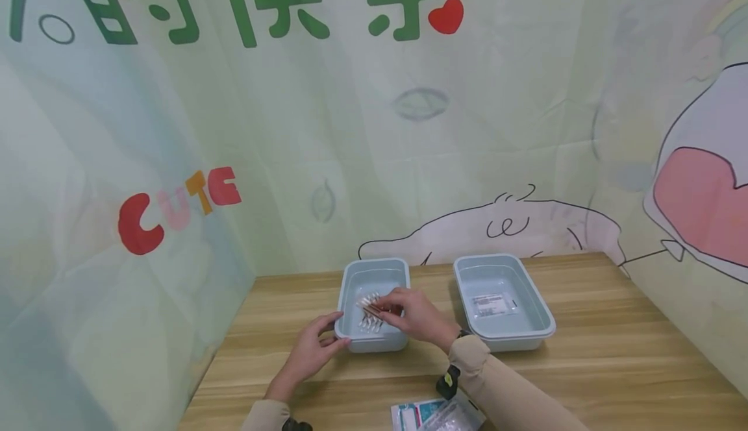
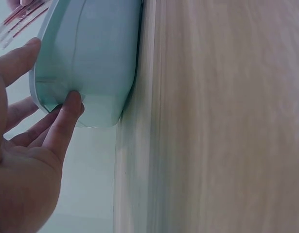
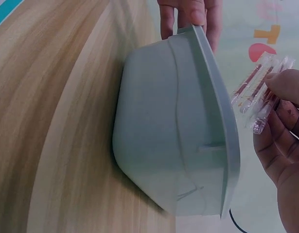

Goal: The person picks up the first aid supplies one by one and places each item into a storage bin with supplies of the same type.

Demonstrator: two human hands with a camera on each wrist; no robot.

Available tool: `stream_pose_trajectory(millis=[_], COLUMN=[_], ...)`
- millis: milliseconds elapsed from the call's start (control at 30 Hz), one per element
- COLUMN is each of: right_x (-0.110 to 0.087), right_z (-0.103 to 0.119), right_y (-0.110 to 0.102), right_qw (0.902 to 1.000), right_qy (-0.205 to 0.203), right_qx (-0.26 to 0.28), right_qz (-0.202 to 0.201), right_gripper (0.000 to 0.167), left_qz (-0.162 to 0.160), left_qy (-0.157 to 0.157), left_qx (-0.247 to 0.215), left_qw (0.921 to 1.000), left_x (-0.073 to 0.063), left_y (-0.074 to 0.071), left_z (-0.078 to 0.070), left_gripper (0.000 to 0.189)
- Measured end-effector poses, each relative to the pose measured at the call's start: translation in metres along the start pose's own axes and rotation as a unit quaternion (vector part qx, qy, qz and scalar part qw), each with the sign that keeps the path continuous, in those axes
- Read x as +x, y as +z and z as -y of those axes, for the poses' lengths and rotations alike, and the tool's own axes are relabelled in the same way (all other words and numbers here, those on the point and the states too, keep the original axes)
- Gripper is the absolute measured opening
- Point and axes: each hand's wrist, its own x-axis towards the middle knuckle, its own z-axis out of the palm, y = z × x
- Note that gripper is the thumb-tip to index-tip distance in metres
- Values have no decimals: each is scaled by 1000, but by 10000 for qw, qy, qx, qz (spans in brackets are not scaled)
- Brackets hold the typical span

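Note:
My right hand (image 1: 413, 314) pinches a few clear-wrapped swabs (image 3: 256, 92) with reddish-brown stems over the left light-blue plastic bin (image 1: 374, 346). White swab tips show beside those fingers in the head view; whether some lie on the bin's floor is hard to tell. My left hand (image 1: 311, 352) holds that bin at its near left corner. In the left wrist view, one finger of the left hand (image 2: 27, 160) lies at the rim and another presses the outer wall.
A second light-blue bin (image 1: 540, 314) stands to the right, with a clear printed packet (image 1: 491, 305) inside. Under my right forearm, flat plastic packets (image 1: 450, 417) lie at the near side of the wooden table (image 1: 619, 340). Printed fabric (image 1: 327, 158) hangs behind and on both sides.

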Motion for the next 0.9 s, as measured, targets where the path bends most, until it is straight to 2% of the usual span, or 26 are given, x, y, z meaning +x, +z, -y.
stream_pose_trajectory(millis=[367, 700, 900], right_x=[-1, 0, 1], right_z=[-5, -7, -6], right_y=[11, 17, 20], right_qw=[9998, 9995, 9992], right_qy=[-143, 24, 192], right_qx=[-165, -288, -220], right_qz=[-37, 81, 280], right_gripper=[19, 17, 19], left_qz=[-19, -67, -10], left_qy=[-91, -73, -37], left_qx=[57, 136, -6], left_qw=[9999, 9999, 10000], left_x=[2, 1, 1], left_y=[2, 1, 1], left_z=[2, 0, 1], left_gripper=[59, 58, 60])
